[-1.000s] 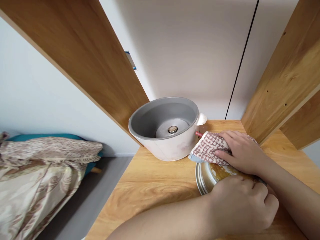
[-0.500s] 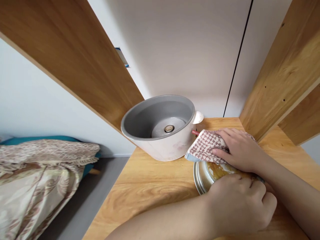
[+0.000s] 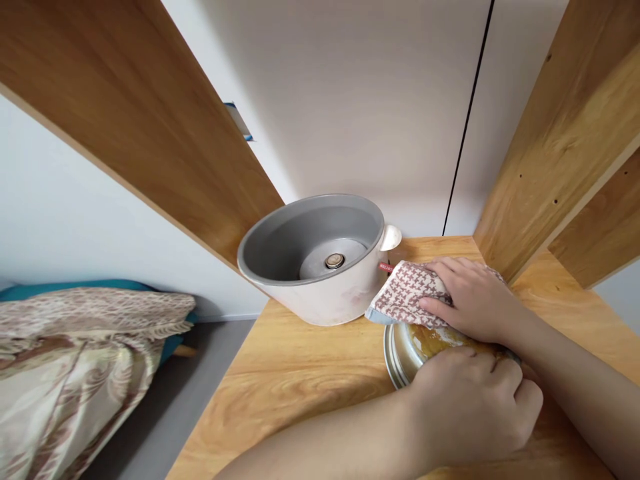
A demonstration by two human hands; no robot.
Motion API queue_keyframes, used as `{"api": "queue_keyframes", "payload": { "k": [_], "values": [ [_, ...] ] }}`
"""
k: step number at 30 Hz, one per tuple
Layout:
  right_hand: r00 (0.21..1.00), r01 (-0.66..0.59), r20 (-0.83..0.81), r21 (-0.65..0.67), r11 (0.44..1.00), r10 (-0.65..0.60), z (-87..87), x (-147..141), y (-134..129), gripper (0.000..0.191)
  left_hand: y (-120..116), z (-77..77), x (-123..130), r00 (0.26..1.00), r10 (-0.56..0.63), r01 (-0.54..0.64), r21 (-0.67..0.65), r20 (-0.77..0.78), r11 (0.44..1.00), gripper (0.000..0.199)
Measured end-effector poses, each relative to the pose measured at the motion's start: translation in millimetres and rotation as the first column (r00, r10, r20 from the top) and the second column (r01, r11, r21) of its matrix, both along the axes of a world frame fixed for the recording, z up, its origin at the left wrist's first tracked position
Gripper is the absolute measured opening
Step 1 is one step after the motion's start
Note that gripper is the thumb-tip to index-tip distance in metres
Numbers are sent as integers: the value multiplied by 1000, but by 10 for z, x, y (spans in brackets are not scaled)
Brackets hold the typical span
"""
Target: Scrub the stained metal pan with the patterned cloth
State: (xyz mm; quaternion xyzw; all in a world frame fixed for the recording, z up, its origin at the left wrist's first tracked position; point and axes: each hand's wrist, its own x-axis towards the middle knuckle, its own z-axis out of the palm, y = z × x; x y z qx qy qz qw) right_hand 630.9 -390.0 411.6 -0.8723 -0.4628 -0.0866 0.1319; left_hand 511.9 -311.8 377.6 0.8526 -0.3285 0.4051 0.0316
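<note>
A silvery metal vessel with brown, stained patches [image 3: 406, 355] lies on the wooden surface, partly covered by both hands. My left hand [image 3: 477, 403] is closed on its near side, fingers curled; the fingertips are hidden. On the far side, my right hand [image 3: 470, 293] holds a brown-and-white houndstooth cloth [image 3: 413, 293] against the vessel, thumb and fingers bent over it. The cloth has a pale blue edge and a small red tag. Just left of it stands a white cooker body [image 3: 320, 303] with a grey inside and a round metal piece at its bottom.
Wooden posts rise at the left [image 3: 165, 120] and right [image 3: 545, 147] of the wooden surface [image 3: 280, 387]. A white panel [image 3: 350, 100] with a dark vertical seam stands behind. At the lower left, a patterned fringed cloth [image 3: 85, 360] drapes over a teal seat above a grey floor.
The view has shifted slightly, so the cooker body, vessel and hands appear a little further left. Both hands keep nearly the same hold on the vessel and cloth.
</note>
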Motion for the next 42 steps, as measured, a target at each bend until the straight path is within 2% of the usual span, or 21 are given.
{"api": "queue_keyframes", "payload": {
  "k": [6,13,17,20,28,34,37,42],
  "values": [
    [999,43,-9,-24,999,-44,10,-20,9,42,2,-23,-4,1000,-7,7,11,-12,1000,22],
    [996,-88,-26,21,996,89,52,-22,-11,54,6,-8,-6,1000,-5,5,38,-3,999,20],
    [991,-120,-56,30,992,122,75,-26,-23,58,9,-7,0,1000,-3,4,46,-5,999,20],
    [992,-113,-51,40,993,115,68,-28,-21,57,7,-9,2,1000,-2,3,70,-22,998,21],
    [999,-25,-19,14,1000,26,23,-22,2,52,3,-13,2,1000,-14,15,23,-10,1000,20],
    [998,-63,-14,19,998,63,30,-17,-6,55,2,-10,3,1000,-4,4,16,10,1000,21],
    [999,-44,-29,-4,999,43,40,-22,-2,55,6,-4,3,1000,-13,13,16,5,1000,21],
    [999,-45,-31,-5,999,45,27,-13,-4,51,8,19,-2,1000,-3,5,85,-29,996,22]
  ]
}}
